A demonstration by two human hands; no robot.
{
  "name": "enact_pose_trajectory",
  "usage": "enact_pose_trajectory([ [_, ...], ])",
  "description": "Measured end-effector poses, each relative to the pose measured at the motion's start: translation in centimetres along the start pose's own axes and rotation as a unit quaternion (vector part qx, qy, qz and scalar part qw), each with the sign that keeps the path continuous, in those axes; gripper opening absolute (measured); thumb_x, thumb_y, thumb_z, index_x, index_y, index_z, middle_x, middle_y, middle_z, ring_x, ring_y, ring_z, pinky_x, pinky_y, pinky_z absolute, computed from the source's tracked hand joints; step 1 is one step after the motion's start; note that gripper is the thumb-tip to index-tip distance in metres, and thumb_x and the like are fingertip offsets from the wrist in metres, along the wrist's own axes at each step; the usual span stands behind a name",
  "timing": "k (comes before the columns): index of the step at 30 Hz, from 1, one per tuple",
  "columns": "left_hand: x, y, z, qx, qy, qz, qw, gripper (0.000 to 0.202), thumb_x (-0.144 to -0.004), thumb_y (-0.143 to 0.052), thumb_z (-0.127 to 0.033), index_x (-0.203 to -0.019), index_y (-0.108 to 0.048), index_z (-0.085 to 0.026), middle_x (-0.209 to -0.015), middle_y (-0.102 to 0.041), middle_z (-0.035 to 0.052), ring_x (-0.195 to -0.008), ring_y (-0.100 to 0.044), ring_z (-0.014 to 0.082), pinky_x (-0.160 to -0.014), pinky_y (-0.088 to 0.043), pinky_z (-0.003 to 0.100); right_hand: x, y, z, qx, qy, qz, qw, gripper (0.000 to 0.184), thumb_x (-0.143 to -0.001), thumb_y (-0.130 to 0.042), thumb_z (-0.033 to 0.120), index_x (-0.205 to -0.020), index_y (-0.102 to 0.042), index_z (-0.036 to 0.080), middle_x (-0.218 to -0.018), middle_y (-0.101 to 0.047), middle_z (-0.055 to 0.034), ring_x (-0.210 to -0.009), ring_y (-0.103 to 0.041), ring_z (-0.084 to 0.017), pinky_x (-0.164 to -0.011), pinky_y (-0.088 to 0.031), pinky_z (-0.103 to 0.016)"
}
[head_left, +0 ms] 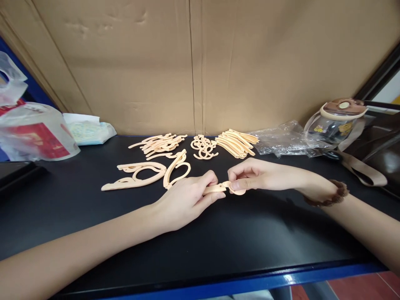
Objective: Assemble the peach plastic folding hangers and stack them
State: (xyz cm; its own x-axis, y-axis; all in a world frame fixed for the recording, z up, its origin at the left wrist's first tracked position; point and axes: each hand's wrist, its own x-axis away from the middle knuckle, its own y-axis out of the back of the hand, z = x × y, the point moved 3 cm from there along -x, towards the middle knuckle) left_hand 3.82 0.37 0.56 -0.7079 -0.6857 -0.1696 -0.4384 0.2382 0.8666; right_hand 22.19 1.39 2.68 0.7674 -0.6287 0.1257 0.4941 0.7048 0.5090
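Observation:
My left hand (184, 200) is closed around a peach-coloured plastic hanger arm (215, 188), its end poking out past the thumb. Pinched in the fingers of my right hand (265, 175) is a curved hanger hook (240, 192), partly hidden by those fingers. The two pieces meet or nearly meet between my hands; whether they are joined I cannot tell. Just beyond my left hand lie two folded hangers (146, 181). Behind them are a pile of curved arms (164, 143), a heap of hooks (204, 146) and a stack of long slim pieces (236, 143).
Cardboard (131, 66) stands upright behind the black table (200, 254). On the left are a plastic-wrapped roll (46, 133), a tissue packet (90, 129) and a dark flat object (18, 173). Clear plastic wrapping (284, 139), a strapped bottle (336, 125) and a dark bag (375, 146) occupy the right.

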Motion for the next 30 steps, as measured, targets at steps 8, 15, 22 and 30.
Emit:
enact_pose_trajectory([
  [8, 0.2, 0.0, -0.2, 0.016, -0.023, 0.002, 1.000, 0.023, -0.095, -0.039, -0.040, -0.081, -0.039, -0.022, -0.064, -0.049, -0.0054, -0.056, -0.047, 0.0123, -0.054, -0.032, 0.024, 0.0, -0.1, -0.2, -0.008, 0.001, 0.022, 1.000, 0.038, -0.093, -0.046, 0.048, -0.077, -0.055, 0.015, -0.065, -0.043, 0.0038, -0.057, -0.036, -0.008, -0.050, -0.028, -0.021],
  [15, 0.2, 0.2, -0.4, 0.024, -0.021, -0.004, 0.999, 0.023, -0.096, -0.040, -0.040, -0.081, -0.037, -0.022, -0.065, -0.049, -0.0057, -0.057, -0.048, 0.0120, -0.054, -0.033, 0.023, 0.3, -0.1, -0.7, -0.005, -0.037, 0.054, 0.998, 0.038, -0.093, -0.044, 0.049, -0.074, -0.047, 0.017, -0.066, -0.042, 0.0032, -0.055, -0.038, -0.008, -0.040, -0.026, -0.017],
  [22, 0.5, -0.2, -0.3, 0.002, -0.044, 0.011, 0.999, 0.020, -0.096, -0.038, -0.040, -0.087, -0.036, -0.023, -0.060, -0.049, -0.0063, -0.053, -0.049, 0.0138, -0.051, -0.031, 0.023, 0.0, -1.0, -1.3, -0.082, -0.062, 0.123, 0.987, 0.035, -0.093, -0.045, 0.048, -0.078, -0.048, 0.017, -0.065, -0.036, 0.0052, -0.051, -0.029, -0.006, -0.043, -0.025, -0.017],
  [30, 0.5, -0.6, -0.9, -0.050, -0.052, 0.051, 0.996, 0.018, -0.097, -0.036, -0.038, -0.089, -0.038, -0.022, -0.065, -0.055, -0.0050, -0.053, -0.053, 0.0142, -0.048, -0.029, 0.023, -0.1, -1.5, -2.3, -0.117, -0.116, 0.162, 0.973, 0.037, -0.091, -0.047, 0.051, -0.083, -0.051, 0.016, -0.069, -0.039, 0.0046, -0.047, -0.029, -0.004, -0.036, -0.026, -0.014],
])
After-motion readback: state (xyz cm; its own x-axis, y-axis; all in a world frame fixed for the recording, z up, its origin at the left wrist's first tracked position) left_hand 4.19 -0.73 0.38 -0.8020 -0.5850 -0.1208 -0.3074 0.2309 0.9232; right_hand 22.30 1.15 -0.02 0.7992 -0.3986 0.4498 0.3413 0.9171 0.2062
